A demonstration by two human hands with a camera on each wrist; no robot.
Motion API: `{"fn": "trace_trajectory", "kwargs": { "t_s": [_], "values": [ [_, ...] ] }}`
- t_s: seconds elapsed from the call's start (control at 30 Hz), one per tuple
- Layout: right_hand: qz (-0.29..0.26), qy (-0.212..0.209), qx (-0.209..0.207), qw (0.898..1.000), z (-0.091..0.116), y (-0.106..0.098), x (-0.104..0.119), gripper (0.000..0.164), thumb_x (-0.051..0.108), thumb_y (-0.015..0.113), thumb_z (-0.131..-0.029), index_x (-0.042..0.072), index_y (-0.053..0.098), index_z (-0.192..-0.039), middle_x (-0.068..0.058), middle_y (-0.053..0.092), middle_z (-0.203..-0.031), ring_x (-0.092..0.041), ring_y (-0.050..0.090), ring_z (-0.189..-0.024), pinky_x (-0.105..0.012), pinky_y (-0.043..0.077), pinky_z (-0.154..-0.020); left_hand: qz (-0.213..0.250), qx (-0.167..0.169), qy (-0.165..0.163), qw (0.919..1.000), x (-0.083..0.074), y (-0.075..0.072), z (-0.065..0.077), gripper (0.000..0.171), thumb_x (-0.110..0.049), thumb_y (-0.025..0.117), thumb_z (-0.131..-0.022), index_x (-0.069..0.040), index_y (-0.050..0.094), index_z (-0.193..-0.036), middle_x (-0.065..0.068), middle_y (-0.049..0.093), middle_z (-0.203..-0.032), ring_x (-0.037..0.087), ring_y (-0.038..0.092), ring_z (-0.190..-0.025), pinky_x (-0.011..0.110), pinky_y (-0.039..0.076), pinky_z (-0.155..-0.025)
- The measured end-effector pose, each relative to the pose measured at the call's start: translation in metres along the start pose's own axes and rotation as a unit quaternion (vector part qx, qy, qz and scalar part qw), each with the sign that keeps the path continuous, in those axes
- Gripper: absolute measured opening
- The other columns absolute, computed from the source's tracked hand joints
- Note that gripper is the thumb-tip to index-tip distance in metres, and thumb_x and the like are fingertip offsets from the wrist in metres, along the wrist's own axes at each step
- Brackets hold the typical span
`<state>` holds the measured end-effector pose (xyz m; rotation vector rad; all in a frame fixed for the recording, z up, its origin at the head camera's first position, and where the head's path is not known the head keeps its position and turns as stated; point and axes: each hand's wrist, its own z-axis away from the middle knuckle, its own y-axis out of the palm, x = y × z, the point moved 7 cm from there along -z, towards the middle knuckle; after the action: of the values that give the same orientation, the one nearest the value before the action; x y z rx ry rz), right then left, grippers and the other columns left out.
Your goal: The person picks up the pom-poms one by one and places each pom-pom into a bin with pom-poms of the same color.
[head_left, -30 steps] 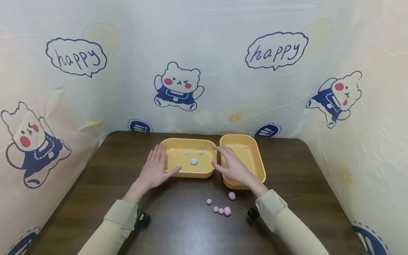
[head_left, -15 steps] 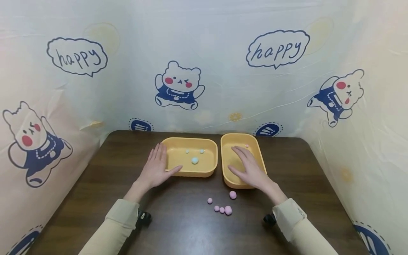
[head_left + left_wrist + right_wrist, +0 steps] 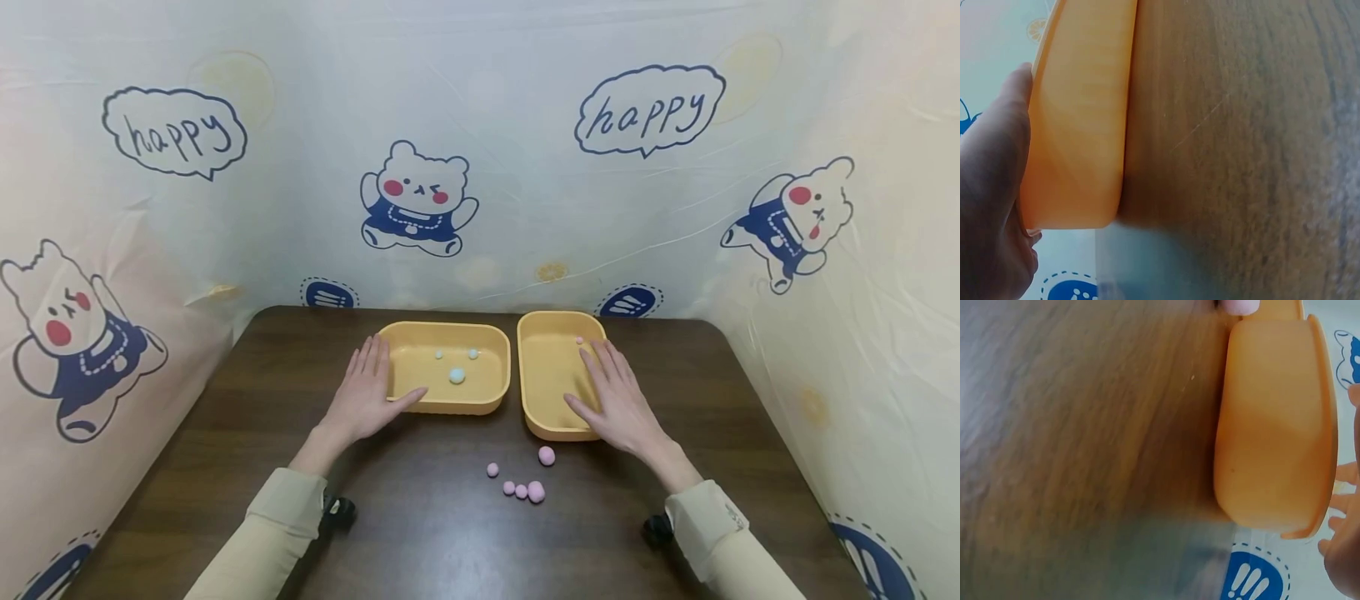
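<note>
My left hand lies at the left end of the left yellow tray. Its fingers are straight along that end and the thumb reaches over the front rim. In the left wrist view, the hand is against the tray wall. On the right side, my right hand is spread over the right-hand edge of the second yellow tray, holding nothing. Its fingers show beside the tray wall in the right wrist view. Pale blue balls lie in the left tray, and one small pink ball in the other.
Several pink balls of differing sizes lie on the dark wooden table in front of the trays, including a large one and a small one. A printed cloth hangs behind and along both sides of the table.
My right hand has moved right, from the left tray's right end across the second tray to its right-hand edge. The left hand stays where it was.
</note>
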<state>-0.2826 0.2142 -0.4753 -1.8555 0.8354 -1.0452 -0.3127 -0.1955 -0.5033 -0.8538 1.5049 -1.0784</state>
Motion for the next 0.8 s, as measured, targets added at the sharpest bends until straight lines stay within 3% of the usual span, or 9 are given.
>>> {"fn": "trace_trajectory", "kwargs": {
  "t_s": [0.23, 0.8],
  "values": [
    [-0.001, 0.050, 0.039, 0.998, 0.005, 0.009, -0.016, 0.087, 0.050, 0.062, -0.106, 0.000, 0.031, -0.171, -0.026, 0.020, -0.182, -0.048, 0.015, -0.170, -0.068, 0.016, -0.137, 0.007, -0.007, -0.005, 0.9999, 0.002, 0.003, 0.000, 0.128, -0.084, 0.054, -0.097, 0.006, 0.003, -0.173, 0.028, 0.004, -0.184, 0.047, 0.006, -0.172, 0.063, 0.007, -0.141],
    [-0.010, 0.096, 0.053, 0.994, 0.010, 0.017, -0.026, 0.089, 0.053, 0.053, -0.111, -0.006, 0.024, -0.171, -0.029, 0.010, -0.183, -0.050, 0.011, -0.170, -0.069, 0.017, -0.137, 0.017, -0.022, 0.000, 0.9996, 0.003, 0.004, 0.000, 0.127, -0.081, 0.057, -0.097, 0.006, 0.004, -0.173, 0.028, 0.006, -0.184, 0.047, 0.007, -0.172, 0.063, 0.009, -0.141]
  ]
}}
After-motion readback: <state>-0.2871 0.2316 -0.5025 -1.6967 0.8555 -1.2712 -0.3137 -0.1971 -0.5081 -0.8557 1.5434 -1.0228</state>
